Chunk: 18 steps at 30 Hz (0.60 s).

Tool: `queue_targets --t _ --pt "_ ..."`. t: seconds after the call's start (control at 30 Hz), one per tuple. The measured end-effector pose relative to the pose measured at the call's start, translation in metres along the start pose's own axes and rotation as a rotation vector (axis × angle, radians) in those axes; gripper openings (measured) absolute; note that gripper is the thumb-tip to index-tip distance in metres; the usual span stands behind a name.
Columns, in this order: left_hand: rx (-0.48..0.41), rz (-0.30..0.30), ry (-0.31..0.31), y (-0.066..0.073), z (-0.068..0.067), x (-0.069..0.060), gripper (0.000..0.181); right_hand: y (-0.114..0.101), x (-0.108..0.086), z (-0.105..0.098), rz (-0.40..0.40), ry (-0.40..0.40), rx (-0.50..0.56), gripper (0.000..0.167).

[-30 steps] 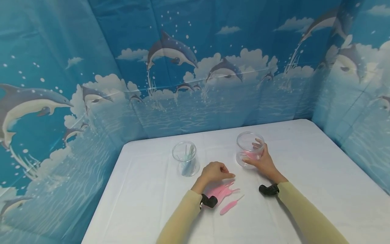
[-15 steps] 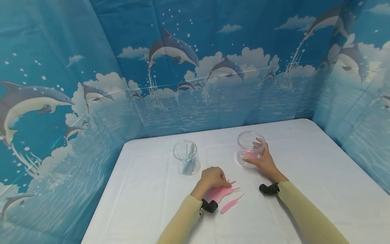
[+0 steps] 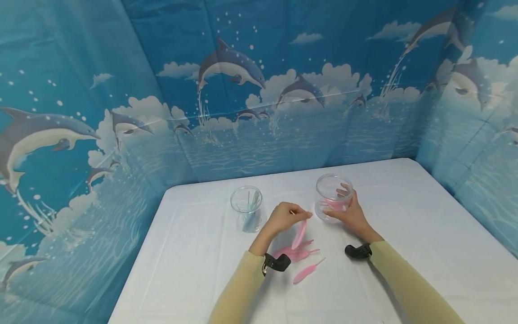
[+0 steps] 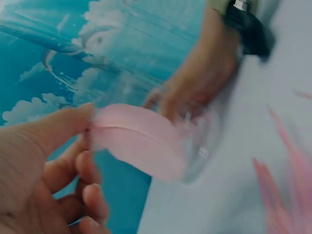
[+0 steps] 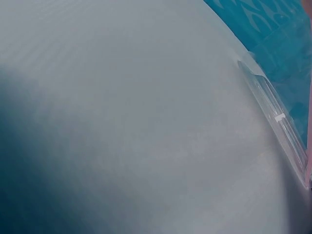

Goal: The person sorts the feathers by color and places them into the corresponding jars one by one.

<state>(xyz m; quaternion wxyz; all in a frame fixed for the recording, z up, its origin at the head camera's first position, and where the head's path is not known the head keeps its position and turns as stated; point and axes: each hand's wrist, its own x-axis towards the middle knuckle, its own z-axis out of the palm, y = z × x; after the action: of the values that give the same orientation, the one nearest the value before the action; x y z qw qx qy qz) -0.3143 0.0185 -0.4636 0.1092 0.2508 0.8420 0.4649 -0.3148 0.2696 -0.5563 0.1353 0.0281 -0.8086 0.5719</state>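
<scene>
In the head view my left hand (image 3: pixel 285 218) pinches a pink feather (image 3: pixel 299 236) by its quill, and the vane hangs down. The left wrist view shows the same feather (image 4: pixel 144 141) between thumb and index finger, with the other fingers loosely curled. My right hand (image 3: pixel 352 213) grips a clear jar (image 3: pixel 321 208) from its right side; pink feathers are inside. Below the left hand lies a pile of pink feathers (image 3: pixel 294 254). A single pink feather (image 3: pixel 305 273) lies apart, nearer me.
Left of the hands stands a second clear jar (image 3: pixel 247 208) with pale blue-green feathers in it. Everything rests on a table with a white cloth (image 3: pixel 190 270). A dolphin-print curtain (image 3: pixel 243 148) hangs behind it. A transparent container (image 5: pixel 280 117) shows at the right wrist view's right edge.
My left hand has reached into the feather pile, pinched one pink feather and lifted it up toward the right jar. The right hand has stayed on its jar.
</scene>
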Motion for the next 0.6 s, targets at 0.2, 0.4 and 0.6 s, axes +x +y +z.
queue_targets --t 0.2,0.4,0.6 --pt "-0.233 0.155 0.301 0.031 -0.001 0.035 0.023 -0.001 0.001 -0.001 0.009 0.003 0.006 0.107" --pt "-0.409 0.273 0.571 0.053 0.012 0.071 0.021 -0.016 -0.001 -0.003 -0.016 0.004 0.036 0.104" --pt "-0.492 0.319 0.654 0.075 0.029 0.073 0.016 -0.030 -0.009 -0.003 -0.041 0.000 0.040 0.100"
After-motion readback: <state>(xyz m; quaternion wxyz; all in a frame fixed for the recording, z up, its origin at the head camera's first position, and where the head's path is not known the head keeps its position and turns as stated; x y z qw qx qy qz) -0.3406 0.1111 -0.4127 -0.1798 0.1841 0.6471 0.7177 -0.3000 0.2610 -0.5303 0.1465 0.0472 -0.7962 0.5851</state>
